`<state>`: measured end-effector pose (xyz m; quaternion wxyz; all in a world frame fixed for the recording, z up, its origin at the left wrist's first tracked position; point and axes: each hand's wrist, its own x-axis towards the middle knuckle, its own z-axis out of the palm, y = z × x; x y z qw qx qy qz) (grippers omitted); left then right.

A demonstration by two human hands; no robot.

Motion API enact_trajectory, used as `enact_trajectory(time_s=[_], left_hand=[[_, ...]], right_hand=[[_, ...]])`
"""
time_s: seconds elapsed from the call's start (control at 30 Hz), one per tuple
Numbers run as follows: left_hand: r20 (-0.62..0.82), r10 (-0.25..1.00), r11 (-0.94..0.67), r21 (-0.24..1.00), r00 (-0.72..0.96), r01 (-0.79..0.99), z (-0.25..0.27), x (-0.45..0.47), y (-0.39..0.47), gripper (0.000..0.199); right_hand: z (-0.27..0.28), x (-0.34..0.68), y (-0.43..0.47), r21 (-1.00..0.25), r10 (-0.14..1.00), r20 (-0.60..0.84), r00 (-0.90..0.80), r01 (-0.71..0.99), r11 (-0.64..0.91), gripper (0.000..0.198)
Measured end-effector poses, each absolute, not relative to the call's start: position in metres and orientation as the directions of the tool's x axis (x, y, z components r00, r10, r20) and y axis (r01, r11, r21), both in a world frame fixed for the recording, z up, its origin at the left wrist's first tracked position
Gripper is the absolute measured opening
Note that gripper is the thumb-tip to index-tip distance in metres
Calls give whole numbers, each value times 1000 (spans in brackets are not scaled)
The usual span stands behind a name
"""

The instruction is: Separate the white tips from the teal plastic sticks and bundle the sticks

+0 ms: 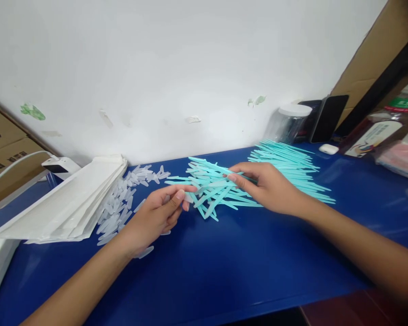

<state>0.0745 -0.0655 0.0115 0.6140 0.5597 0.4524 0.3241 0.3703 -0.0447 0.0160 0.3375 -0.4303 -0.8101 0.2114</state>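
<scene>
My left hand (166, 206) pinches a small translucent blade cap (188, 198) between thumb and fingers. Held by the fingertips of my right hand (263, 183) is a slim teal eyebrow razor (217, 183), its tip pointing left towards that cap. Beneath both hands lies a loose, criss-crossed pile of teal razors (209, 206). A second bunch of teal razors (285, 165), lying more nearly parallel, sits behind my right wrist. Scattered translucent caps (117, 206) spread to the left of my left hand, a few partly hidden by it.
A stack of white paper sleeves (64, 203) lies at the left beside a white device (59, 166) with a cable. At the back right stand a lidded clear jar (289, 124), a dark phone (328, 118) and a bottle (377, 124). The blue tabletop (190, 276) meets a white wall.
</scene>
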Motion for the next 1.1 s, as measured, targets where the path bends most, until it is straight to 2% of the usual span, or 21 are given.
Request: enact_trajectory(time_s=[0.2, 0.5, 0.9, 1.1], left_hand=[[-22, 977, -11, 988, 213, 151, 11, 73, -59, 47], [125, 991, -133, 971, 53, 198, 6, 71, -55, 37], [-11, 999, 6, 996, 53, 92, 12, 74, -58, 40], [-69, 993, 66, 997, 93, 35, 14, 73, -59, 38]], right_hand=[[23, 372, -47, -736, 853, 217, -474, 495, 463, 42], [25, 374, -47, -756, 810, 161, -564, 457, 468, 41], [26, 375, -46, -763, 807, 165, -567, 445, 468, 40], [27, 377, -46, -775, 804, 109, -585, 456, 437, 35]])
